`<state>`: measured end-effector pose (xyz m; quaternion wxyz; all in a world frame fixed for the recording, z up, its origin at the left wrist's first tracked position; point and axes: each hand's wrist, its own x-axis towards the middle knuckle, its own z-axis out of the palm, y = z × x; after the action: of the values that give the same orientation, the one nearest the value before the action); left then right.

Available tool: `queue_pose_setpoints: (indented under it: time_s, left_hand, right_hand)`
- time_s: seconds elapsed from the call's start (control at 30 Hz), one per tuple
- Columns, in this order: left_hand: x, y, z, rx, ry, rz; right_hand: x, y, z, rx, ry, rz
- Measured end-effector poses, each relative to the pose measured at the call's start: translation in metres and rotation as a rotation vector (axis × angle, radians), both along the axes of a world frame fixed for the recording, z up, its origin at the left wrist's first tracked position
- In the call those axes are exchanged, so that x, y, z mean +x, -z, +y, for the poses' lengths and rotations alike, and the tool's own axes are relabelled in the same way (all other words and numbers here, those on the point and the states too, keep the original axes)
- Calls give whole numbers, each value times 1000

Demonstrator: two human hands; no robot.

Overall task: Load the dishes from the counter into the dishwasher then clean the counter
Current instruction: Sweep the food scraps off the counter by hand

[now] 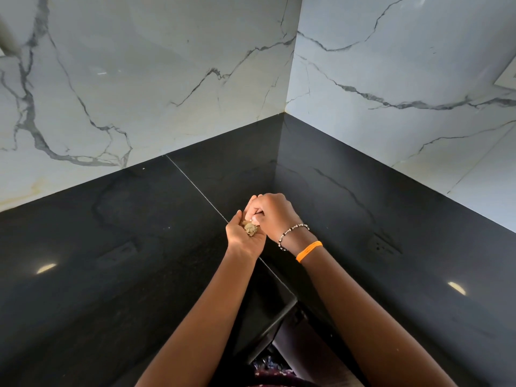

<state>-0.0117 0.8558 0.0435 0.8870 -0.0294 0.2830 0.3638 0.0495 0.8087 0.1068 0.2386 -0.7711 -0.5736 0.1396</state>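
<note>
A small tan clump of scraps (250,229) sits in the cupped palm of the left hand (243,236), held above the black counter (111,247) close to the pale seam line (195,185) that runs across it. What the scraps are made of is too small to tell. The left hand lies palm up, its fingers bent loosely around the clump to cradle it. The right hand (272,216) comes in from the other side and lies over the left one's fingertips, knuckles up, fingers curled tightly inward just beyond the clump; whether they pinch any of the scraps cannot be told from here.

On the right wrist, just back from the clump, sits a beaded bracelet (293,234), and behind that an orange band (309,250). Both bare forearms reach in from the near edge of the counter.

The counter wraps an inside corner and is polished enough to mirror the walls and two small ceiling lights. Behind it, beyond the hands, rise white marble wall panels (156,88) with grey veins, meeting at the corner. Below the forearms a dark cabinet edge (276,325) shows at the counter's near notch.
</note>
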Motion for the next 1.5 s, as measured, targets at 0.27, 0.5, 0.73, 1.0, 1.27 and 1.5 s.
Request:
queue_pose_setpoints:
  time_s: [0.27, 0.5, 0.73, 1.0, 1.27, 1.5]
  left_hand:
    - [-5, -3, 6, -19, -96, -126]
    - [-20, -1, 22, -46, -164, -181]
    - [-22, -3, 23, -26, -178, -184]
    - [-20, -4, 20, -51, -158, -178]
    - [-2, -4, 8, -61, -76, -162]
    - [-3, -1, 8, -41, -59, -138]
  right_hand:
    - [17, 14, -3, 167, 153, 6]
    - [3, 93, -34, -138, -54, -211]
    - [5, 120, -26, -261, -146, -466]
    - [55, 103, -32, -226, 197, -178]
    - [42, 103, -31, -262, 0, -400]
    - [57, 56, -2, -421, 55, -348]
